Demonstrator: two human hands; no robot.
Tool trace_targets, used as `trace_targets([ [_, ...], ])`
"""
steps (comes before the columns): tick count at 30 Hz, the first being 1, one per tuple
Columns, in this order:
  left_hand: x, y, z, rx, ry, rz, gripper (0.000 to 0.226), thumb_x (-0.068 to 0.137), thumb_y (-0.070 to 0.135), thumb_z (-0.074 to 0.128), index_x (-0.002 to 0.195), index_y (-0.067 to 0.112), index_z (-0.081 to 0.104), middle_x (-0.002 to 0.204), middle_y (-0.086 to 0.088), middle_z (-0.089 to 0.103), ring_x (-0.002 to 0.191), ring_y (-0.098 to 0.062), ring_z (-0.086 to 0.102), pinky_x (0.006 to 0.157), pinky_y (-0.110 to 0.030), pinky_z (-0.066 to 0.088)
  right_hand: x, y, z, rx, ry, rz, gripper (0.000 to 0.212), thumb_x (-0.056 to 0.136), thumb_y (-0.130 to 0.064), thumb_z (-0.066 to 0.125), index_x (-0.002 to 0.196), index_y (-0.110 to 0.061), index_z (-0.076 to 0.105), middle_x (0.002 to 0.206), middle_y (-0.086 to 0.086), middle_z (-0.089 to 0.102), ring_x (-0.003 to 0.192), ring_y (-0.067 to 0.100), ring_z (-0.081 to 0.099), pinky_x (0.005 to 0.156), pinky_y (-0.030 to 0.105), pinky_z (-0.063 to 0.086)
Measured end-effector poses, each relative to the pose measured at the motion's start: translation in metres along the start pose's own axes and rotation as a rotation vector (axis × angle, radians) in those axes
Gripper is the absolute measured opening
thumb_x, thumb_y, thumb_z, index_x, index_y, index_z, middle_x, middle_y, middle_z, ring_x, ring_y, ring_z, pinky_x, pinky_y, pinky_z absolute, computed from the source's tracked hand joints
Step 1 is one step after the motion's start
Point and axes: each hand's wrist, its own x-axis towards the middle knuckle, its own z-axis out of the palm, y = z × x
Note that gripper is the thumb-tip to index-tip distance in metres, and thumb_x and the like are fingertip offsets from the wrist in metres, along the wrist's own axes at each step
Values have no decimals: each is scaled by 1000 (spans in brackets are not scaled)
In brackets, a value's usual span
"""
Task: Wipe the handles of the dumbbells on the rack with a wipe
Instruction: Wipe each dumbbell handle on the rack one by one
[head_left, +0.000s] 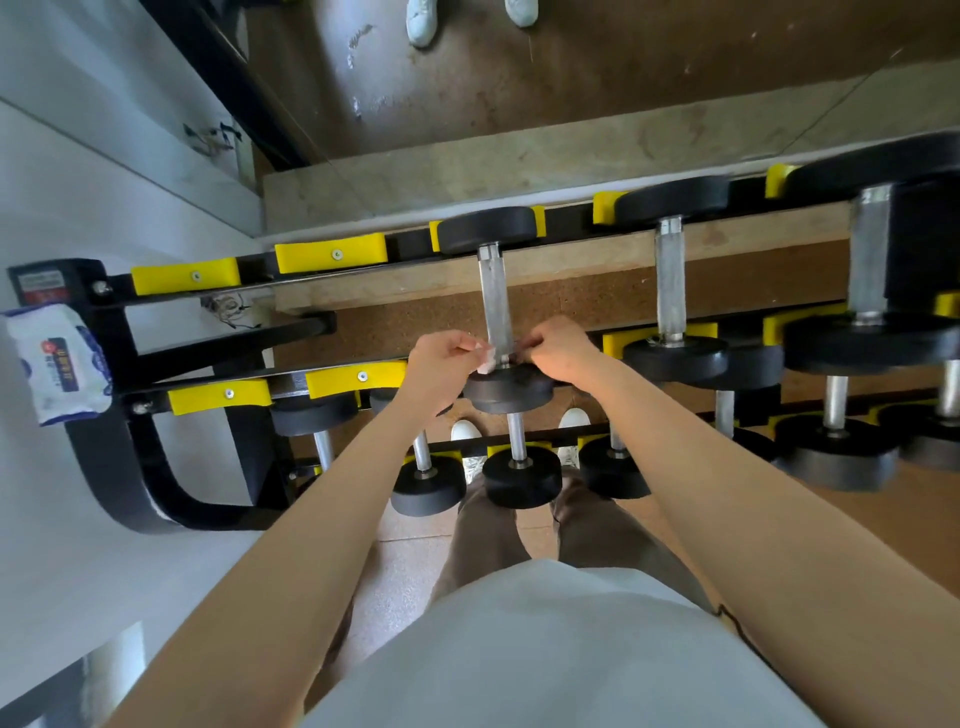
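White wipe (485, 362), pinched by your left hand (441, 358) and right hand (558, 348), wraps the near end of the dumbbell handle (493, 301). Neighbouring handles seemingly remain.

— Bright enough?
— Yes, even, diffuse light, soft shadows; the white wall (78, 130) at left nearly washes out.
— Sharp?
— Centre crisp; wide-angle bends the rack (98, 467) rails toward the edges.

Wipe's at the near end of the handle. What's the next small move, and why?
Probably slide the wipe away along the handle toward the far head: it is pinched from both sides at the handle's near end, and the length beyond it lies uncovered.
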Motion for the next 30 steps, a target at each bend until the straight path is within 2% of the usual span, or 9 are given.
trace_targets([
  [4,-7,18,18,65,93,8,12,95,17,66,101,15,76,99,3,74,95,-15,67,85,-28,54,-12,14,-13,87,15,-58,18,96,-12,61,106,-18,75,111,1,71,98,12,62,76,21,44],
  [7,-21,36,26,65,94,59,10,98,16,62,101,14,72,94,4,70,89,-11,62,75,-17,45,-34,29,-24,282,86,-159,19,95,-12,62,108,-18,74,109,-2,72,102,11,63,96,32,51],
  [10,-40,62,38,-91,23,101,12,99,10,60,98,11,73,96,1,70,90,-12,60,84,-25,48,-60,39,-34,582,42,-194,29,93,-15,67,121,-21,66,115,-5,69,104,11,67,91,34,58],
  [14,-61,92,59,-342,-72,47,21,97,7,57,85,17,71,88,-4,65,88,-18,57,81,-30,47,-87,59,-51,817,-4,-199,41,93,-16,70,132,-22,59,125,-7,67,114,9,65,93,32,57],
  [19,-60,101,85,-452,-227,118,12,97,9,63,106,15,68,113,-6,71,105,-19,68,92,-35,58,-108,81,-75,910,69,-175,29,91,-3,68,119,-8,67,110,8,74,105,21,70,89,33,59],
  [22,-53,104,101,-300,-280,188,21,90,14,76,107,20,67,112,-2,75,107,-19,71,93,-38,59,-113,86,-81,861,196,-170,25,87,-2,73,111,-6,72,102,8,75,96,19,71,83,29,58],
  [25,-41,104,112,-250,-200,246,22,85,12,81,103,18,71,104,-1,77,98,-16,73,90,-40,61,-105,100,-80,605,452,-104,26,84,-12,78,109,-17,72,99,-1,72,96,14,67,88,33,56],
  [27,-27,106,120,-299,-103,219,24,84,12,81,103,19,69,101,-1,76,94,-13,74,86,-41,62,-92,115,-81,322,583,0,40,84,-28,77,121,-24,63,118,-4,66,115,19,58,100,43,50],
  [30,7,116,136,-396,16,148,32,82,15,84,107,18,65,101,0,74,93,-10,72,82,-33,62,-75,129,-78,80,408,217,72,88,-53,67,148,-25,39,151,7,41,141,36,30,112,53,31],
])
